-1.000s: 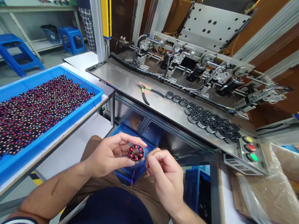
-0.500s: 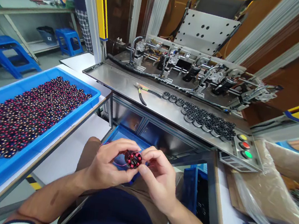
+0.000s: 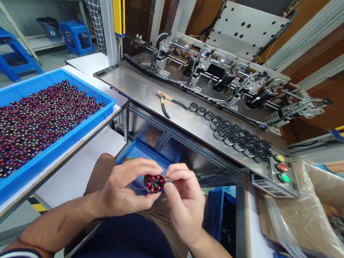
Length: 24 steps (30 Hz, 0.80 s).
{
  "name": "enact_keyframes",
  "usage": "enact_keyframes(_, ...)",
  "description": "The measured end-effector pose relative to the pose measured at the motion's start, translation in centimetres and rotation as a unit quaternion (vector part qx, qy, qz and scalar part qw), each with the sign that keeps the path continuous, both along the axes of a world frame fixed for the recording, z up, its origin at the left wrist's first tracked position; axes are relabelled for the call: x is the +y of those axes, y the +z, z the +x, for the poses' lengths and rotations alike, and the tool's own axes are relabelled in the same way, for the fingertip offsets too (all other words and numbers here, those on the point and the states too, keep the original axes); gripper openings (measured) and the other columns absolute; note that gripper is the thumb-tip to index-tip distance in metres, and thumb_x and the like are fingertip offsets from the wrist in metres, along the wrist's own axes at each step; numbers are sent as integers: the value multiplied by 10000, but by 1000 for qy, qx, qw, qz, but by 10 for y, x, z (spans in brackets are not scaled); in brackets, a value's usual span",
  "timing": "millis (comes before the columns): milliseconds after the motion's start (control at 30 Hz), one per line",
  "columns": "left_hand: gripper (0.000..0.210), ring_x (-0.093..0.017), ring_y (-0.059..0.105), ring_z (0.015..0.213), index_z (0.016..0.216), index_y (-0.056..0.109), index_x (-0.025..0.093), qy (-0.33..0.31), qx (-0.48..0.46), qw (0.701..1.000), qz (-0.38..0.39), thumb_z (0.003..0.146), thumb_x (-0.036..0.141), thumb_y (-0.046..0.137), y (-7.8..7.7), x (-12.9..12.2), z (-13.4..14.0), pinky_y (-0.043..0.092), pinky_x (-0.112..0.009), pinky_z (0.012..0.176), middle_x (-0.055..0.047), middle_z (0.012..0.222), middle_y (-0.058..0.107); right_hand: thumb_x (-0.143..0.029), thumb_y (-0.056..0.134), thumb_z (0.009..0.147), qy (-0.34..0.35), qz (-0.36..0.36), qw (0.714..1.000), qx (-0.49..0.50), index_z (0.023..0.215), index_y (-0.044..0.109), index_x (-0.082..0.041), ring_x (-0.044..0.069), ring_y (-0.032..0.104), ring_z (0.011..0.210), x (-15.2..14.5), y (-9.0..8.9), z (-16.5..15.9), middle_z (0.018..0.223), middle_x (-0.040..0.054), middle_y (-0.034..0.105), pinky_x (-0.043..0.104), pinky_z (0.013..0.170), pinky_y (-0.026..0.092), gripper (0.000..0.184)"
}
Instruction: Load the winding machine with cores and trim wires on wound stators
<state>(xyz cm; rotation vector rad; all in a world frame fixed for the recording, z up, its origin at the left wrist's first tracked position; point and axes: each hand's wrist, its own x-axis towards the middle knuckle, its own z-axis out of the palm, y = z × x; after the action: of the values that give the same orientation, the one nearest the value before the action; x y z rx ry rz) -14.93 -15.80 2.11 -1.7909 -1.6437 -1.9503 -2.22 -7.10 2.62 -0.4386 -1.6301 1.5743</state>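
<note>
In front of my lap, a small round motor stator (image 3: 155, 183) with black slots and red wire coils faces up toward me. My left hand (image 3: 123, 186) is closed around its left side, fingers above and thumb below. A thin pinkish wire (image 3: 140, 188) loops out on that side. The thumb and fingertips of my right hand (image 3: 184, 200) are pinched together at the stator's right edge; what lies between them is too small to make out. To the left, a blue tray (image 3: 95, 120) holds many similar coiled stators (image 3: 33, 125).
A steel ledge (image 3: 133, 86) ahead carries cutting pliers (image 3: 164, 104) and rows of black cores (image 3: 238, 137). Behind stands a machine (image 3: 213, 70). A button box (image 3: 281, 173) and a plastic-lined carton (image 3: 315, 206) are at right. Another person (image 3: 94, 9) stands far left.
My right fingertips have shifted slightly at the stator's edge, pinching closer together. The stator has turned a little in my left hand, and the view has tilted slightly.
</note>
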Motion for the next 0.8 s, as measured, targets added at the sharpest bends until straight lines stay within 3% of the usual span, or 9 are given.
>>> enact_keyframes(133,437,-198,730,911,1094,685,202,-12,-28,1000,3,682,86,775,-7,-1,-1,598,-303,832,-69,971,761,-345,649,907,-7,-100,995,-4,732,586,-206,128,501,673,-2,-4,-8,715,-12,536,262,654,445,233)
enact_keyframes(267,432,-204,709,948,1085,695,203,-35,-108,993,-11,681,83,787,-13,-3,-3,591,-317,861,-75,994,746,-437,706,853,-4,-159,987,12,832,645,-209,131,543,696,-3,-13,-10,738,-9,586,265,683,477,236)
enact_keyframes(333,420,-210,700,965,1083,695,198,-43,-144,989,-11,688,87,787,-13,-3,-5,591,-324,866,-81,998,737,-448,745,812,9,-151,988,19,885,663,-212,141,567,706,-4,-13,-7,768,2,613,275,678,490,260)
enact_keyframes(433,401,-211,696,964,1081,696,196,-45,-163,986,-12,702,101,786,-11,-3,-5,602,-312,822,-87,999,733,-414,729,831,36,-102,994,8,789,662,-204,150,564,676,-6,-9,-3,719,10,613,289,656,484,224)
enact_keyframes(567,443,-209,695,977,1101,692,212,-46,-140,989,-22,687,96,797,-10,-3,-5,604,-315,829,-73,1012,743,-321,676,880,-4,-23,1000,-7,712,641,-205,155,557,657,-7,-2,2,677,13,603,303,647,471,207)
enact_keyframes(800,428,-199,714,903,1069,694,203,-31,-105,994,-11,672,56,756,-8,-2,-1,603,-317,824,-61,957,755,-296,664,884,4,16,1000,-13,770,668,-206,163,582,659,-3,6,3,693,25,635,302,613,482,145)
